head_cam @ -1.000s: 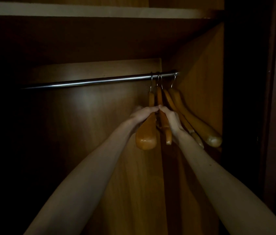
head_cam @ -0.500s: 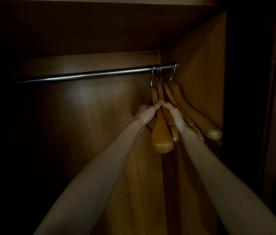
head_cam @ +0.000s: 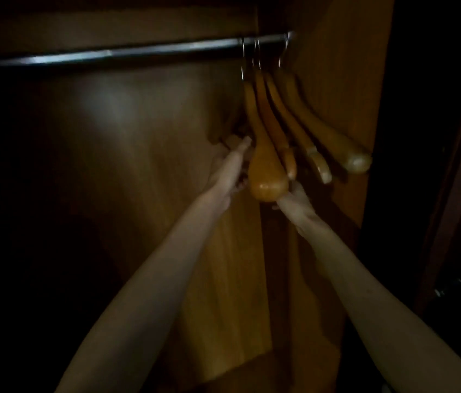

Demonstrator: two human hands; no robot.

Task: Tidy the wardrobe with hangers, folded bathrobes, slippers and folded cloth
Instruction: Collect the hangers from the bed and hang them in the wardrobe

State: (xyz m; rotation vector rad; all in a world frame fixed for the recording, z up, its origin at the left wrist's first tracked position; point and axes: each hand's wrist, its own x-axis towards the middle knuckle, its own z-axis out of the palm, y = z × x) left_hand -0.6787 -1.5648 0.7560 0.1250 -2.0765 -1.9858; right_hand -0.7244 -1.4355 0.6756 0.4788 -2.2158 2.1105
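Both hands have dropped from the hanger necks to the lower ends. Four glossy orange-brown wooden hangers (head_cam: 269, 154) hang by thin metal hooks at the right end of the rail (head_cam: 127, 53), bunched against the wardrobe's side wall (head_cam: 337, 89). Left hand (head_cam: 230, 168) reaches beside the nearest hanger, fingers extended. Right hand (head_cam: 294, 201) sits under its rounded tip; whether its fingers are clenched I cannot tell.

Glossy varnished wooden hangers (head_cam: 269, 177); shiny metal rail (head_cam: 138, 53); smooth wood wardrobe panels (head_cam: 144, 143).
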